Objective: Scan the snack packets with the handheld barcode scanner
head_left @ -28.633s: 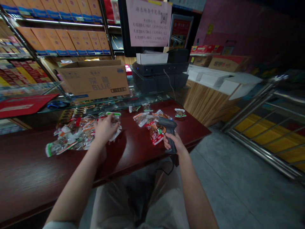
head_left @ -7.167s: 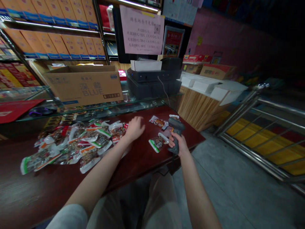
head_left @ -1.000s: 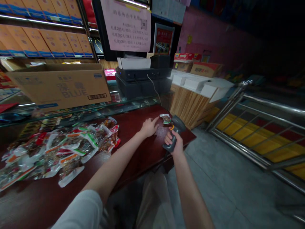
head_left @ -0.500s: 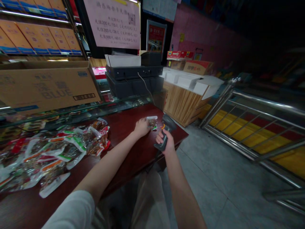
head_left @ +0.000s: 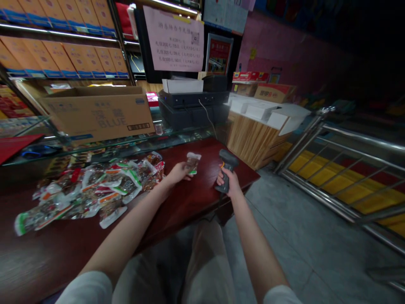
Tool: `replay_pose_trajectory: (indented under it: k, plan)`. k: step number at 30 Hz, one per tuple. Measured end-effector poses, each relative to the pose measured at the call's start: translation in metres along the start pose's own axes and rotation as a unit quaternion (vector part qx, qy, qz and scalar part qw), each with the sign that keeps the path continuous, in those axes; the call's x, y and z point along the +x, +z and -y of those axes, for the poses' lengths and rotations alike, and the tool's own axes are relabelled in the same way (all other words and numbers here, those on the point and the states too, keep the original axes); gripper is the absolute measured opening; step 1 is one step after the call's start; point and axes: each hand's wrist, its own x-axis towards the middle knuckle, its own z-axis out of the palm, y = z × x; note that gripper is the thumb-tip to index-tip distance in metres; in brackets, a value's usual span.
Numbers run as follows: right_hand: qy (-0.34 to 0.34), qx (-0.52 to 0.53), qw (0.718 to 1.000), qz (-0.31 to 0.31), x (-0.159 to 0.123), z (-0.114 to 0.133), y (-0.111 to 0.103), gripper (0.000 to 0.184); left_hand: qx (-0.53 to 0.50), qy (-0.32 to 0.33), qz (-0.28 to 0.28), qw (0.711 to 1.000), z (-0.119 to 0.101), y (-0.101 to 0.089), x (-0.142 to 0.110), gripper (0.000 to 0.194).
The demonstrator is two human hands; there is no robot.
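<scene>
My left hand point(head_left: 179, 173) is closed on the edge of a small clear snack packet point(head_left: 193, 162) with a green strip, over the dark red table point(head_left: 205, 185). The fingertips are partly hidden behind the hand. My right hand point(head_left: 230, 181) is wrapped round the handle of a dark grey barcode scanner point(head_left: 228, 159) with a yellow-orange trigger. The scanner's head points left, toward the packet and a little apart from it. Left of my left hand lies a heap of snack packets point(head_left: 104, 181), clear with green, orange and red bands.
An open cardboard box point(head_left: 104, 114) stands on the glass counter behind the table. A black cash drawer and printer point(head_left: 193, 107) sit beside it under a pink notice point(head_left: 177, 40). On the right are a wood-sided cabinet point(head_left: 248, 137) and a metal railing point(head_left: 348, 169).
The last packet at the table's right has been taken hold of by my left hand and moved left. Over the longer span, packets from the right side have gathered in the left heap.
</scene>
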Motion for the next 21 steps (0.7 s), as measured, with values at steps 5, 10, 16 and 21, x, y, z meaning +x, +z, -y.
replay_pose_trajectory:
  k: [5, 10, 16, 21]
  plan:
    - [0.077, -0.113, 0.988, 0.077, -0.027, -0.013, 0.045, 0.045, -0.329, 0.011, -0.059, 0.943, 0.023, -0.023, -0.030, 0.040]
    - [0.107, -0.184, 0.971, 0.108, -0.043, -0.032, 0.097, 0.038, -0.289, 0.050, -0.127, 0.948, 0.037, -0.033, -0.038, 0.064]
    - [0.111, -0.193, 0.969, 0.104, -0.039, -0.038, 0.106, 0.036, -0.270, 0.076, -0.110, 0.954, 0.038, -0.033, -0.033, 0.076]
    - [0.114, -0.209, 0.965, 0.113, -0.040, -0.037, 0.102, 0.032, -0.228, 0.113, -0.105, 0.961, 0.037, -0.033, -0.030, 0.058]
